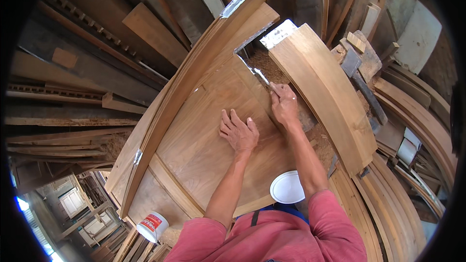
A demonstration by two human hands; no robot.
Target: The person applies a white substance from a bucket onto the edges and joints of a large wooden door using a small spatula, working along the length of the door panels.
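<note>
A large wooden panel [204, 116] with raised mouldings lies in front of me. My left hand [240, 132] rests on its face, fingers spread and holding nothing. My right hand [285, 104] grips a slim brush [261, 75] by its end. The brush's white-coated tip touches the panel's cut edge near the right-hand gap, where a wet white line runs. A curved rail [187, 80] stands along the panel's left side, with white coating on its far end. To the right, a wide plank [323, 92] also has a white-coated far end.
A white tub with a red label [152, 226] stands at the lower left. A round white lid [287, 187] lies near my right forearm. A hammer [361, 85] rests beyond the wide plank. Stacked boards [73, 75] line the left, and curved timbers [417, 121] the right.
</note>
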